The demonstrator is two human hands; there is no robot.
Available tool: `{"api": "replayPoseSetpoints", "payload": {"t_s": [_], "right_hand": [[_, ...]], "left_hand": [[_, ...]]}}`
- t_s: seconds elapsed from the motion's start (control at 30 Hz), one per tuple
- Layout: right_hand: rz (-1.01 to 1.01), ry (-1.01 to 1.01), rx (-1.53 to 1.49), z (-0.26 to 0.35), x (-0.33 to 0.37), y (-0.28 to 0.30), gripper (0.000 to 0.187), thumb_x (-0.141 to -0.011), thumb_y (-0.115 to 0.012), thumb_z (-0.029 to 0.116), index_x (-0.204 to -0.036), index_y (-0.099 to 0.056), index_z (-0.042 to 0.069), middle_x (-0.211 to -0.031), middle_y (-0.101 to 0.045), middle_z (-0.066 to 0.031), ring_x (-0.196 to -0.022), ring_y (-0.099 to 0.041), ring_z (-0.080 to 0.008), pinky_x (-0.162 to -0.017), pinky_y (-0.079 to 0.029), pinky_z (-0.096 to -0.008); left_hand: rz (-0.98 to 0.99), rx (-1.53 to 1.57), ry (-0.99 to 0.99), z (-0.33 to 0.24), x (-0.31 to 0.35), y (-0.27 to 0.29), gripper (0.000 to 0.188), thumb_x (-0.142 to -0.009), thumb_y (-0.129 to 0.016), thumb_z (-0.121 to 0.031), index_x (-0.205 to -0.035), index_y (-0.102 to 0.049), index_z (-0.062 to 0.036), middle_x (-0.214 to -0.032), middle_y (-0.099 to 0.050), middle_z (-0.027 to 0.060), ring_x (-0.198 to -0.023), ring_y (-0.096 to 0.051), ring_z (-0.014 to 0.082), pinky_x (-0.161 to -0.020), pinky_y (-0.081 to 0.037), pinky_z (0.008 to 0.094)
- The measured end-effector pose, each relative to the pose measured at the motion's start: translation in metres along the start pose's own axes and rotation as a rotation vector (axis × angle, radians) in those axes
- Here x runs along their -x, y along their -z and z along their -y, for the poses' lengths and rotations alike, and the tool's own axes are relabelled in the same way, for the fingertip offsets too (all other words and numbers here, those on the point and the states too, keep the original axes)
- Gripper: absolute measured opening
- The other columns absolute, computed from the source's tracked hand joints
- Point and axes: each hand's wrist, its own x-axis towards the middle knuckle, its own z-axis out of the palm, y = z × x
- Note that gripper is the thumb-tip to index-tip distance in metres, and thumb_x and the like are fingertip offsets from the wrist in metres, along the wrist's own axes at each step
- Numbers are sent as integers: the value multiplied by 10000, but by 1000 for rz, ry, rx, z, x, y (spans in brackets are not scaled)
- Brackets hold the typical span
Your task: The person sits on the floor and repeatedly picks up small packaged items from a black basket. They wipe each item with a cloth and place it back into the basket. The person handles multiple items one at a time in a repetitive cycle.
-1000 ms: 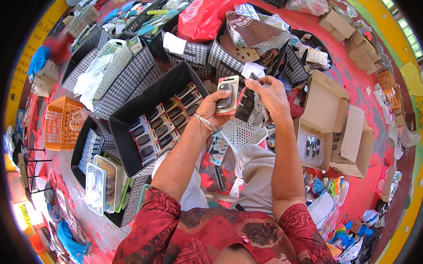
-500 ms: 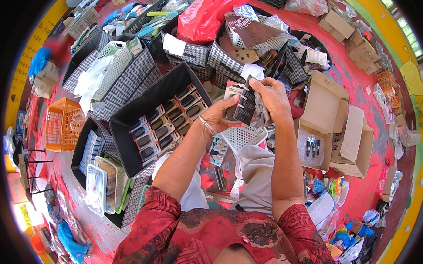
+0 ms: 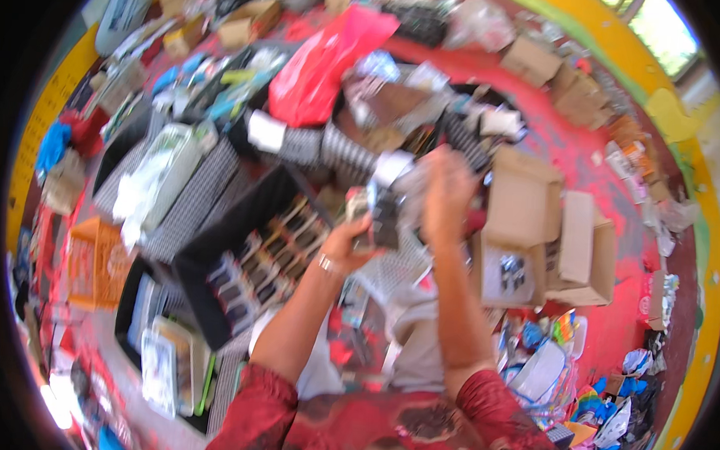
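Observation:
In front of my lap, my left hand (image 3: 347, 244) is closed around a flat dark card pack (image 3: 385, 218). Another pale-edged pack seems to sit behind it. My right hand (image 3: 450, 188) is raised just right of the pack, its fingers smeared by motion. Beside those fingers is a greyish, crumpled, filmy thing (image 3: 414, 186), too blurred to name. To the left stands a tilted black box (image 3: 190, 278) with rows of carded packs (image 3: 284, 250) holding dark oval items. White paper (image 3: 393, 167) shows just above the dark pack.
An open cardboard box (image 3: 528, 191) with small dark items in clear wrap stands right, next to another cardboard box (image 3: 585, 241). Houndstooth bins (image 3: 210, 192), a red plastic bag (image 3: 322, 69) and an orange crate (image 3: 97, 267) surround me. Loose goods lie at lower right (image 3: 541, 370).
My right hand has come off the dark card pack's top edge and moved slightly left and down, now apart from it. My left hand keeps hold. The whole view has shifted and blurred.

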Motion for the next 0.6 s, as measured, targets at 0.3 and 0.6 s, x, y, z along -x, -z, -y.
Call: {"api": "replayPoseSetpoints", "payload": {"t_s": [0.3, 0.6], "right_hand": [[390, 361, 183, -15, 30, -35, 203, -772, -599, 192, -873, -561, 20, -867, -540, -144, -821, -537, -321, -725, -435, -372], [342, -303, -291, -7, 17, 10, 162, -813, -569, 158, -717, -611, 34, -647, -585, -30, -591, -550, -108, -587, -458, -263]], "left_hand": [[29, 18, -244, -6, -12, 13, 354, -781, -602, -121, -1121, -510, -86, -1041, -591, 73, -948, -586, 217, -797, -499, 359], [8, 103, -286, -39, 6, 30, 255, -790, -616, -84, -1035, -562, -40, -954, -629, 73, -869, -614, 209, -801, -491, 368]]}}
